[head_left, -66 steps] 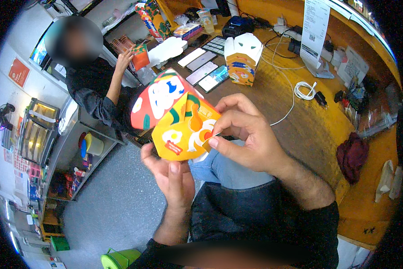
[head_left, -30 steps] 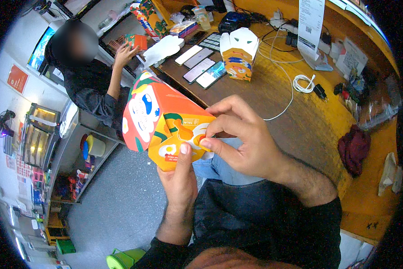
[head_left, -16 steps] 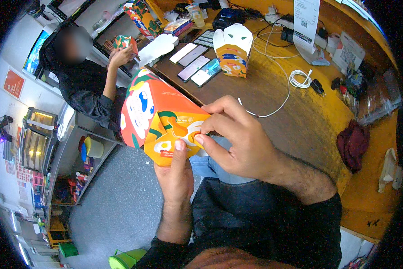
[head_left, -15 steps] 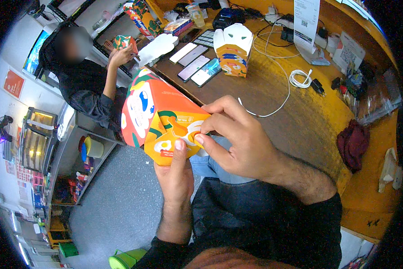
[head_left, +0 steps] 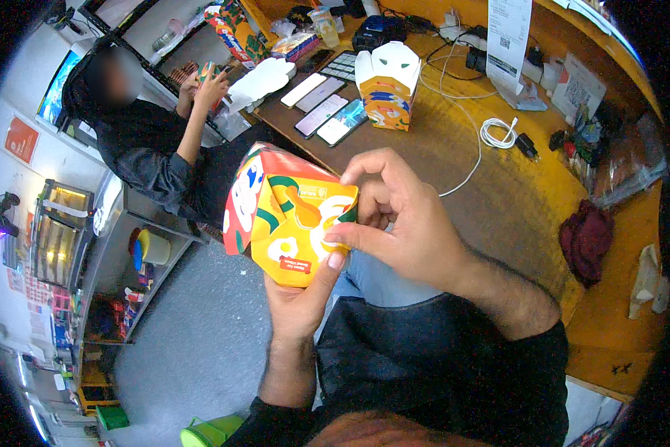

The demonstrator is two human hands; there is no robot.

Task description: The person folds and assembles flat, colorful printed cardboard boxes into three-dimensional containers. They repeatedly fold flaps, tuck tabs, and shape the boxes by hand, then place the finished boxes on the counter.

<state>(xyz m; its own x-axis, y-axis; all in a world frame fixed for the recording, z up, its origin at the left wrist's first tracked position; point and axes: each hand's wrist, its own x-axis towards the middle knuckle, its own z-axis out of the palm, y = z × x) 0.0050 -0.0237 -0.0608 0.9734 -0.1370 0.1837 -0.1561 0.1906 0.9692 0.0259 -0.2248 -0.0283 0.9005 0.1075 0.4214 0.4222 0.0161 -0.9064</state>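
Note:
A colourful cardboard box [head_left: 283,216], orange, yellow, red and green, is held up in front of me over my lap. My left hand [head_left: 301,294] cups it from below, thumb up along its right side. My right hand [head_left: 398,220] pinches the box's upper right edge with thumb and fingers. A finished box [head_left: 387,86] of the same kind, with a white handle top, stands on the wooden table beyond.
On the wooden table [head_left: 499,186] lie several phones [head_left: 324,104], a white cable [head_left: 491,134], a paper stand and a dark red cloth [head_left: 587,238]. Another person [head_left: 149,141] sits at the left handling a small carton. Shelves stand at the far left.
The box has gone from a half-flat blank to a closed-up shape and turned in my hands. My right hand shifted along its top edge; the view tilted slightly.

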